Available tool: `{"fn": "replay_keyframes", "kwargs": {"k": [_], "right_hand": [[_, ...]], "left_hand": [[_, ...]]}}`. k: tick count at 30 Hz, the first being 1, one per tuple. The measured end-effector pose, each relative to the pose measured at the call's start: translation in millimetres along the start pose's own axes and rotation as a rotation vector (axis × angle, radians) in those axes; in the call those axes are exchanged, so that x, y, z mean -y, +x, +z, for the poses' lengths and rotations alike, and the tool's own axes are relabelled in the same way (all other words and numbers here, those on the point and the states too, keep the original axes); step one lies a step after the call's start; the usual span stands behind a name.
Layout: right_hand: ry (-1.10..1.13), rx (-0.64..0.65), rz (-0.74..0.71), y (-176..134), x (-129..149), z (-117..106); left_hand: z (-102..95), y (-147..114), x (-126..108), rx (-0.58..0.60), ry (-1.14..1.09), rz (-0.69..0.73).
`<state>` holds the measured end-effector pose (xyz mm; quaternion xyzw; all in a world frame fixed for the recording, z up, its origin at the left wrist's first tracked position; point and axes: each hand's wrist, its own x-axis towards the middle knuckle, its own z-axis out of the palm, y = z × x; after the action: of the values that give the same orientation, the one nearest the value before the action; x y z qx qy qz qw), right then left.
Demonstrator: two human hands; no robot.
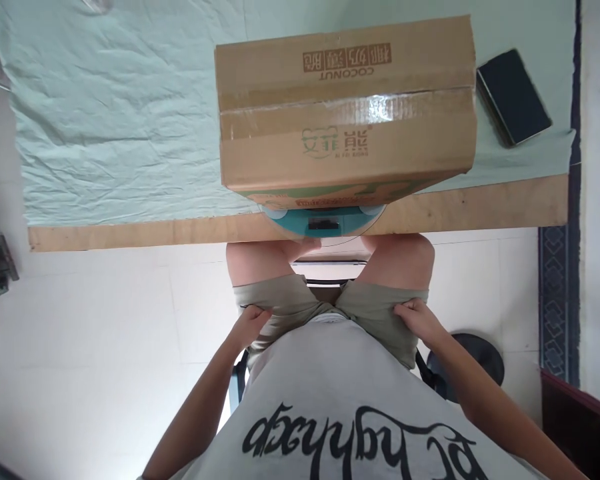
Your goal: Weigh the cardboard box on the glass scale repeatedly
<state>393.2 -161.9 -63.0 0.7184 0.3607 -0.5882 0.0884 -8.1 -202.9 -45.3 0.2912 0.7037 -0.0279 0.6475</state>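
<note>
The person sits at the table's near edge, and both hands lie on the thighs, away from the tabletop. The left hand (250, 325) rests on the left leg with its fingers curled into the fabric of the olive-grey shorts (290, 303), pinching a fold of it; the right hand (416, 319) does the same on the other leg, fingers bent and gripping the hem. Neither hand touches anything on the table. Straight ahead of the knees a cardboard box (347, 110) stands on a round teal scale (325, 222), whose rim and dark display window peek out beneath the box at the table's front edge. The box is sealed along its top seam with clear glossy tape. Its print reads upside down from this view: "COCONUT" under a row of Chinese characters in brown, and nearer the person a green logo of characters with small Latin letters below, too fine to read surely. A green and orange band runs along its lower face. A pale green cloth (120, 113) covers most of the wooden table (480, 207). To the right of the box, apart from it, lies a dark phone (514, 95). The grey T-shirt (350, 393) carries black looping script.
</note>
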Motion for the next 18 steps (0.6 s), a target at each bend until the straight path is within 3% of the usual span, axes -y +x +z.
{"fn": "replay_keyframes", "kwargs": {"k": [4,6,8,11,12,15,18], "right_hand": [[0.009,0.052,-0.063,-5,16,-9],[0.030,0.031,-0.146,-12,36,-22],[0.116,-0.112,-0.304,-20,65,-40],[0.365,-0.448,-0.649,-32,121,-64],[0.422,-0.503,-0.753,-35,139,-71],[0.425,-0.420,-1.026,-42,185,-80],[0.301,-0.233,-1.130,-45,207,-82]], "left_hand": [[-18.0,-11,-20,0.232,-0.020,0.039],[-31.4,-17,-39,0.264,-0.011,0.111],[-47.2,-23,-67,0.077,-0.100,0.315],[-69.9,-26,-125,-0.448,-0.510,0.910],[-75.8,-26,-146,-0.527,-0.643,1.089],[-84.5,-27,-199,-0.337,-0.652,1.174],[-82.0,-28,-225,-0.162,-0.571,1.142]]}}
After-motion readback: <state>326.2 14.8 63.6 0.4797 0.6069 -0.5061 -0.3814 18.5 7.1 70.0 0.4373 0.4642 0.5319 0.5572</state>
